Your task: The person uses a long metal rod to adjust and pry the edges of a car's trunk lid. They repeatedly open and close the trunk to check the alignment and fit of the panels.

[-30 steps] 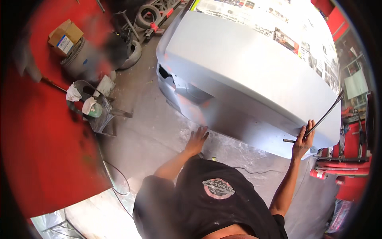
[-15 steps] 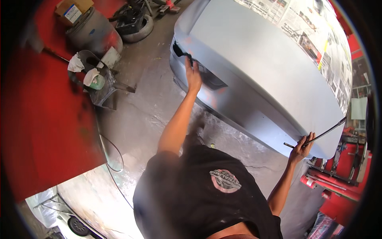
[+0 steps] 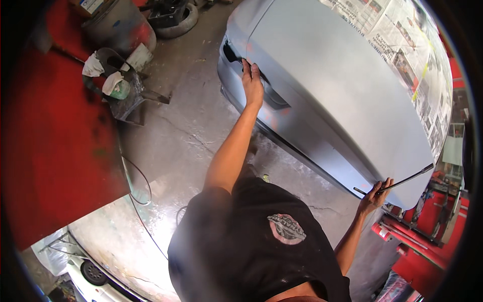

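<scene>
In front of me is the rear of a car in matte grey, its trunk lid [image 3: 322,65] sloping away from me. A dark recessed tail-light opening [image 3: 275,98] crosses its left corner. My left hand [image 3: 253,89] lies over this opening with outstretched fingers, the fingertips against the panel edge; nothing shows in it. At the right end of the lid, my right hand [image 3: 373,200] is closed round a thin dark metal rod [image 3: 410,177]. This rod points up and right across the lid's corner. My right fingers also rest by the lid's edge.
Newspaper sheets [image 3: 397,35] cover the car beyond the lid. To the left stand a dark chair [image 3: 126,103] with cloths and a tub, a drum [image 3: 118,27] and a red panel [image 3: 55,151]. A hose [image 3: 146,229] lies on the floor. Red equipment [image 3: 417,241] stands at right.
My left hand has slid slightly right along the tail-light opening, its fingertips now at the panel edge. My right hand still grips the rod. The whole view has shifted a little.
</scene>
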The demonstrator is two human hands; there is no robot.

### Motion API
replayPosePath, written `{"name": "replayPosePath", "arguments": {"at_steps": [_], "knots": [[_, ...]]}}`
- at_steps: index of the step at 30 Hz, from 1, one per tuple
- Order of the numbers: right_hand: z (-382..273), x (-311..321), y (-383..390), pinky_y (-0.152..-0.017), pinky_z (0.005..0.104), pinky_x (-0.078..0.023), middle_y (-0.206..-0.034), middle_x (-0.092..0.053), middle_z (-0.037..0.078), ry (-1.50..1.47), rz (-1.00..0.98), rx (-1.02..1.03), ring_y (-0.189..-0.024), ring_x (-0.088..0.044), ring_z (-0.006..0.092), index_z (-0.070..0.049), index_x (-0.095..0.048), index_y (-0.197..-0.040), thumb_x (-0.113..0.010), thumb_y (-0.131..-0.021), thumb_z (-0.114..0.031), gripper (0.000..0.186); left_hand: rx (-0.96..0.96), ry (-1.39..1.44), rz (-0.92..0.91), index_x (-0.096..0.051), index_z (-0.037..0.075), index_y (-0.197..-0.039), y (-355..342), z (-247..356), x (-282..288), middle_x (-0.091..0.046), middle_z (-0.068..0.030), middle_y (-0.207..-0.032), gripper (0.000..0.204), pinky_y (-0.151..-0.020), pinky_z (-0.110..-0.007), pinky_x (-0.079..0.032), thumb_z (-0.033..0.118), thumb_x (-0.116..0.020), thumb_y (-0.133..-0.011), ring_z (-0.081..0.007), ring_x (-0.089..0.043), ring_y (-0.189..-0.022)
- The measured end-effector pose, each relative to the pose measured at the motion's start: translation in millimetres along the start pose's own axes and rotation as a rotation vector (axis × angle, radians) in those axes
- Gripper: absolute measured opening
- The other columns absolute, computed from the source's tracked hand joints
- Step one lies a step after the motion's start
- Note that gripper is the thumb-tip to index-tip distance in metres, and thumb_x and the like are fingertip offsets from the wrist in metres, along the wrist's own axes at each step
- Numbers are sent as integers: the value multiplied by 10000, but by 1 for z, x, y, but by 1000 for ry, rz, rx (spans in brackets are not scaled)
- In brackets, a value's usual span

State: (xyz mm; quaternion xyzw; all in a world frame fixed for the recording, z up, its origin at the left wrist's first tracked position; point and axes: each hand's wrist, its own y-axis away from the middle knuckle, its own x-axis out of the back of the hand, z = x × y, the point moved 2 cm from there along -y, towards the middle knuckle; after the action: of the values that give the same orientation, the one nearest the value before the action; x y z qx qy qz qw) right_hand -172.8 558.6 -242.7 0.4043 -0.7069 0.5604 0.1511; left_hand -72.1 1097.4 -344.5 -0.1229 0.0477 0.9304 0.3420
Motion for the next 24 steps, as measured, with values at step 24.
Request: {"name": "replayPosePath", "arguments": {"at_steps": [24], "knots": [[-9, -4, -5, -1068, 423, -423, -1514, -443, 243, 6, -55, -86, -1382, -462, 349, 35, -519, -1405, -522, -1042, -123, 396, 215, 129, 75, -302, -29, -1543, 3, 15, -14, -513, -174, -1468, 607, -1037, -321, -439, 294, -503, -1071, -221, -509, -1296]]}}
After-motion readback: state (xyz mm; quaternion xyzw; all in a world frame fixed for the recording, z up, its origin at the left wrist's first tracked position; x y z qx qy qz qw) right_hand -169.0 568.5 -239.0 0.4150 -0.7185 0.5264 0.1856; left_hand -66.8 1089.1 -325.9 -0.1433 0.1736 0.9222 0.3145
